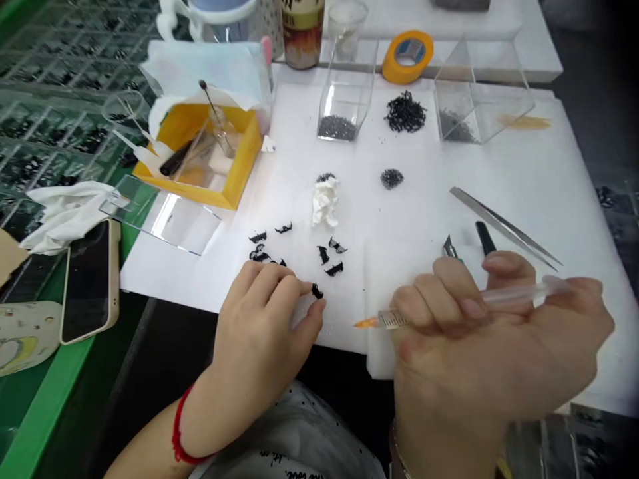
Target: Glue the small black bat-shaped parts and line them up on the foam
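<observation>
My left hand point(259, 326) rests its fingertips at a small curled black lash cluster point(316, 291) and pinches it on the white foam pad point(424, 199). Several similar black clusters point(334, 268) lie just beyond those fingers. My right hand point(499, 332) grips a slim clear syringe point(514, 297) with an orange tip, which points left towards the left hand. Its fingers hide part of the barrel. Slanted steel tweezers point(504, 226) and a black-handled tool point(484, 237) lie just beyond the right hand.
Clear acrylic holders point(344, 100) of black fibres, a loose black heap point(405, 113), a yellow tape roll point(407, 57) and a white tissue wad point(325, 201) stand on or beyond the pad. A yellow box point(200, 179), acrylic sheet point(170, 223) and phone point(87, 283) lie left.
</observation>
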Available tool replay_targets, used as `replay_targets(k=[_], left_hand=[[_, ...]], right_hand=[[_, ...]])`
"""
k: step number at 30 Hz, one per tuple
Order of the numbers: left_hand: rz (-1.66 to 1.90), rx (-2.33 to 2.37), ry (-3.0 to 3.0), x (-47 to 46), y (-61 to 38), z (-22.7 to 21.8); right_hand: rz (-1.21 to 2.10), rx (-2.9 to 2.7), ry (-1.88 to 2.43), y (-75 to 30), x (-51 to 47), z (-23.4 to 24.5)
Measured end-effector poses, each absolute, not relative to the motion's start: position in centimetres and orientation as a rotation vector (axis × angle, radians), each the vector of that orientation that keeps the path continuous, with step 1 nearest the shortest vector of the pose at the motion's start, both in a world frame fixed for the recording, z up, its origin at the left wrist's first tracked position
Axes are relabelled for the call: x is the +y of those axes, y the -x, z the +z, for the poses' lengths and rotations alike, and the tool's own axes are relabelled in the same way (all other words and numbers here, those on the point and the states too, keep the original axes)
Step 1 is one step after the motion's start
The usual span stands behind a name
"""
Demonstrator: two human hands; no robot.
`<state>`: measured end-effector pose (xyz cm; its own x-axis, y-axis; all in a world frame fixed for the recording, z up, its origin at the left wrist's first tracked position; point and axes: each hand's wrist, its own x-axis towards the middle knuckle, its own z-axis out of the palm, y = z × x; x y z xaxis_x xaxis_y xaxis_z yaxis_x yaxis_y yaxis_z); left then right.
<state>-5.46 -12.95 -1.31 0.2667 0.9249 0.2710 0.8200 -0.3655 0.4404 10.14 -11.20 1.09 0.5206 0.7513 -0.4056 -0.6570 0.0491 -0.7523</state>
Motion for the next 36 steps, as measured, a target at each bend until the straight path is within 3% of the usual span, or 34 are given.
replay_targets(k=[11,19,24,28,36], left_hand=[[0.712,1.787,-2.340,-10.5,6.1,-0.6],[0.449,1.763,-2.397,-6.1,7.7,0.9],[0.378,1.274,-2.387,-9.0,8.5,3.0],[0.187,1.040,-2.457,-11.3,8.4,2.3],[0.470,1.261,-2.338,-13.5,8.4,-0.5]], right_hand=[[1.147,0.077,1.077,-10.0,-10.9,1.4],[1.137,0.030,0.940,-10.4,-11.0,0.9],[1.067,-0.046,0.866,-10.5,-11.4,0.9],[1.076,-0.084,0.845,-10.4,-11.4,0.5],[1.076,-0.042,0.891,-10.1,-11.3,0.9]])
